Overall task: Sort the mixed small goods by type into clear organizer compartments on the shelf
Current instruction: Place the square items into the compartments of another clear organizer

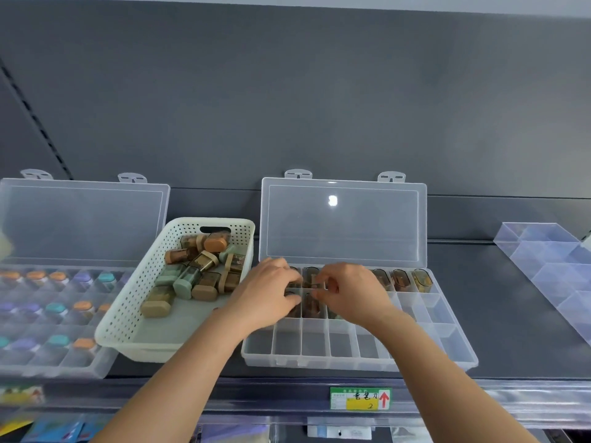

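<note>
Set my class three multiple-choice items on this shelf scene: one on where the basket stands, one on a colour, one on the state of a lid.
1. The white basket stands: A) between the left organizer and the middle organizer; B) inside an organizer; C) on the floor.
2. The arrow on the shelf label is: A) blue; B) red; C) black.
3. The lid of the middle organizer is: A) shut; B) raised open; C) taken off.
Answers: 1 A, an organizer lies at each side of it; 2 B, it shows plainly red; 3 B, it stands up behind the compartments.
</note>
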